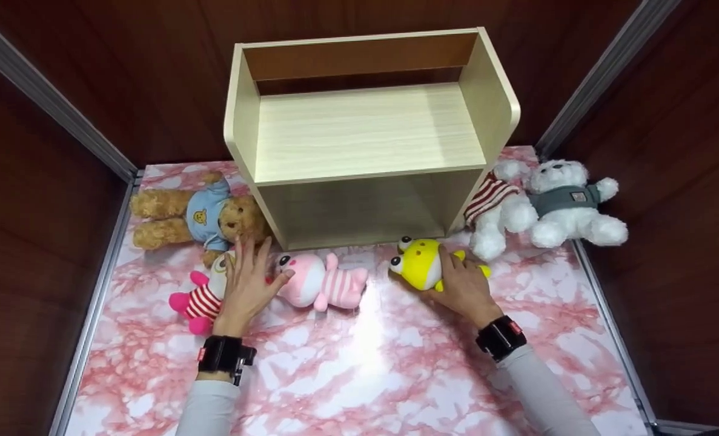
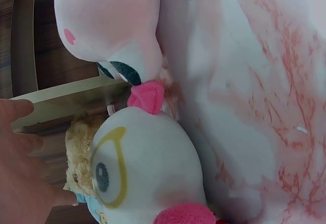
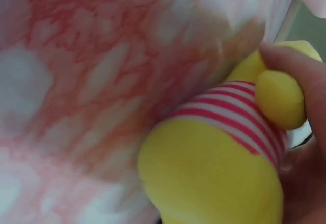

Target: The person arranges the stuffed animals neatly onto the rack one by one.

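My right hand [image 1: 467,289] grips a yellow frog plush [image 1: 421,266] around its body, low over the marbled surface in front of the shelf. In the right wrist view, thumb and fingers curl about the frog's red-and-white striped middle [image 3: 219,113]. My left hand [image 1: 245,289], fingers spread, hovers over a white-headed plush [image 1: 204,303] with pink feet and a red-striped outfit. Yellow-rimmed glasses [image 2: 121,168] show on that plush in the left wrist view. Right of the left hand, a pink striped plush [image 1: 308,283] lies on its back, its head near the thumb.
A pale wooden shelf unit [image 1: 365,133] stands at the back. Left of it lies a brown teddy bear [image 1: 206,213] in a blue shirt. On the right are a white bear [image 1: 568,212] in a grey top and another white plush [image 1: 497,212] in red stripes. Dark panels [image 1: 32,212] enclose the sides.
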The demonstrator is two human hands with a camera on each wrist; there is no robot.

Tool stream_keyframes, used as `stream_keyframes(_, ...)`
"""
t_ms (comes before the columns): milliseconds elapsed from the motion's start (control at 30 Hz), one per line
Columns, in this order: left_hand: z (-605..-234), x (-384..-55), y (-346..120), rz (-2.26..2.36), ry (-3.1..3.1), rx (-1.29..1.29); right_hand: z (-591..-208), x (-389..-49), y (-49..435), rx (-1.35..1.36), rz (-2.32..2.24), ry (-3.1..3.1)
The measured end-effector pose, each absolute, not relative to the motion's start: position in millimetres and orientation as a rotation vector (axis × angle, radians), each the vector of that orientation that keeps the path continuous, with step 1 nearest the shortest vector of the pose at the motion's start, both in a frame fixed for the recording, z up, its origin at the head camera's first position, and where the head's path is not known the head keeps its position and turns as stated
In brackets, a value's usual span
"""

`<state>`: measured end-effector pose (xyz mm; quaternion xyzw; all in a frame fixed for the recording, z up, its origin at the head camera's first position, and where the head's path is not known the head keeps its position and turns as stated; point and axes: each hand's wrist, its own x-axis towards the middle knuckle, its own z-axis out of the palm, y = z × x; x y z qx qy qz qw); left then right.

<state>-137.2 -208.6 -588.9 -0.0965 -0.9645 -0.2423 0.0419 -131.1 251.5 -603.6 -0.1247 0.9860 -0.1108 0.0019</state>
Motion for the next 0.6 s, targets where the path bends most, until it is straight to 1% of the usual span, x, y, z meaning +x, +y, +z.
stream_keyframes(167,-590.4,-137.7,-210.6,-0.725,-2.941,-0.285,-579.8,-132.0,258.3,-0.481,-0.478,3.126)
stream_keyframes(267,-591.2,-137.6,-212.2,-0.719,-2.938,-0.276,-560.3,-139.7,269.6,-0.565,-0.617,3.236)
stream_keyframes(333,-591.7,-137.2,-213.0,-0.72,-2.94,-0.274,-545.8,-147.2,280.0,-0.56,-0.696,3.311)
stream_keyframes(467,-593.0,-136.5,-213.4,-0.729,-2.95,-0.265,-519.2,-169.5,302.5,-0.437,-0.774,3.413)
stream_keyframes(600,-595.2,-135.9,-212.3,-0.735,-2.946,-0.276,-504.5,-196.9,326.2,-0.253,-0.762,3.43)
